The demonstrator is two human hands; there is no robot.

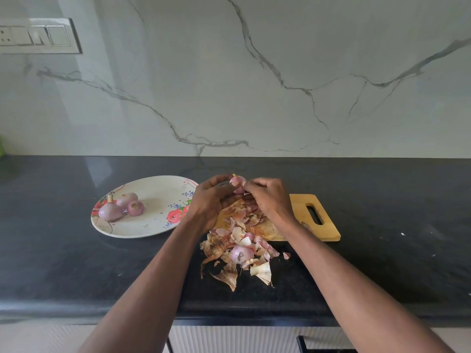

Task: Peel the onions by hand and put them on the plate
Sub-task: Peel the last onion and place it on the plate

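Observation:
A small pink onion [238, 184] is held above the wooden cutting board [300, 207]. My left hand [211, 197] curls round it from the left. My right hand [267, 197] pinches its skin from the right. On the flowered white plate [158, 220] to the left lie three peeled onions [121, 206]. A heap of dry onion skins [239, 240] covers the board's left part and spills onto the counter, with a pink onion piece [239, 253] among them.
The black stone counter [76, 263] runs the full width, its front edge near the bottom. A marble wall stands behind. A switch panel [38, 35] is at the upper left. Cabinet fronts show below the counter.

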